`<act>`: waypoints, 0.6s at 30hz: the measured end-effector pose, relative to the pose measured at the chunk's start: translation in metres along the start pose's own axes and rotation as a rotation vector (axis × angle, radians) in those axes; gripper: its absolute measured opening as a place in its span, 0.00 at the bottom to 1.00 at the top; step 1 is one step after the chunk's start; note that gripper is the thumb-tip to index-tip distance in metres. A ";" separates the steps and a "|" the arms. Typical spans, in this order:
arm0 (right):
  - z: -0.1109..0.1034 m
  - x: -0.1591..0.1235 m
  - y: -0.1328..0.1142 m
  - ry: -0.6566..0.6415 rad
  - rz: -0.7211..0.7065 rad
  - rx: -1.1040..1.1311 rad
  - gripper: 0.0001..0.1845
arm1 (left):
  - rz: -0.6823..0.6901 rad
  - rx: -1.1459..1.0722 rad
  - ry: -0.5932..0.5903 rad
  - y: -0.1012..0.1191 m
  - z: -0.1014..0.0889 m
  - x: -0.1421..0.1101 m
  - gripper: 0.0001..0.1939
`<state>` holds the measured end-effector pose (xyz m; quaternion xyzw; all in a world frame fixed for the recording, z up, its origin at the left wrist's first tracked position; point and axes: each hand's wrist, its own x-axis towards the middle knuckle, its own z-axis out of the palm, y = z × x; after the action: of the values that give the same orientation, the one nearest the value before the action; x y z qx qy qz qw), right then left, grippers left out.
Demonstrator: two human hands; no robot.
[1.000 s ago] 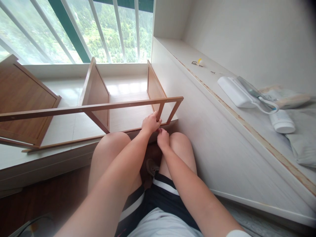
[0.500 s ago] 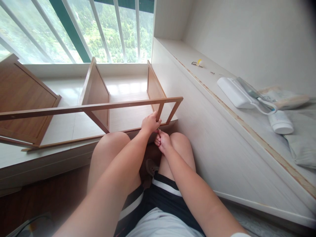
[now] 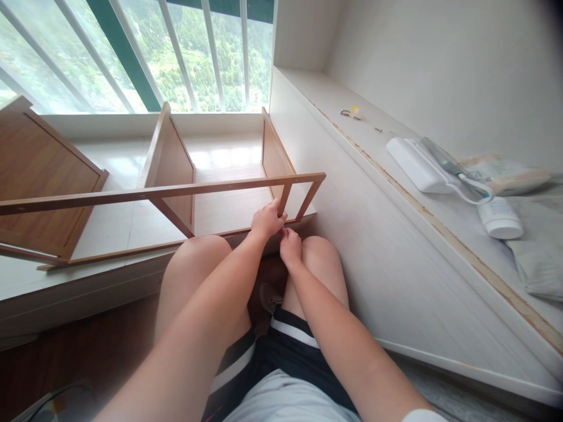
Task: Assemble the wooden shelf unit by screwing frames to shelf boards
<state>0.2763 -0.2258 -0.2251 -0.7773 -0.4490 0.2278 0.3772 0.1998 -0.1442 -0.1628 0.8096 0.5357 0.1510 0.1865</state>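
Observation:
A brown wooden shelf frame (image 3: 229, 186) lies across in front of my knees, its long rail running left to right. My left hand (image 3: 268, 218) is wrapped round a short wooden crosspiece (image 3: 285, 198) near the frame's right end. Just below it, my right hand (image 3: 291, 246) is closed at the frame's lower rail, its back turned up. A thin, small thing shows at its fingertips, mostly hidden, and I cannot make out its kind. The two hands are close together over the gap between my knees.
Wooden panels (image 3: 173, 167) stand upright along the frame on a pale sill below a barred window. On the white ledge (image 3: 373, 153) at right lie a screw (image 3: 378, 130), small hardware (image 3: 352, 113), a white device with a cord (image 3: 417, 164), a white bottle (image 3: 500, 217) and a cloth.
My right hand has turned at the wrist, from fingers showing on its left side to its back facing up. My left hand and the frame stay nearly still.

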 end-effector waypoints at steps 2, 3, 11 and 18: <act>0.000 -0.001 0.000 -0.003 0.001 -0.012 0.19 | 0.002 0.005 0.001 0.000 0.000 0.000 0.17; 0.000 -0.002 0.000 -0.006 -0.001 -0.013 0.19 | 0.004 0.008 0.001 0.000 0.000 0.000 0.17; 0.000 -0.003 -0.001 -0.014 -0.010 -0.059 0.19 | 0.025 0.026 0.006 -0.002 0.003 0.000 0.16; 0.000 -0.002 -0.002 0.004 0.028 0.048 0.16 | 0.021 0.008 0.001 -0.002 0.003 0.000 0.16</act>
<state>0.2741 -0.2271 -0.2238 -0.7747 -0.4317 0.2421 0.3936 0.1996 -0.1434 -0.1659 0.8159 0.5278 0.1511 0.1812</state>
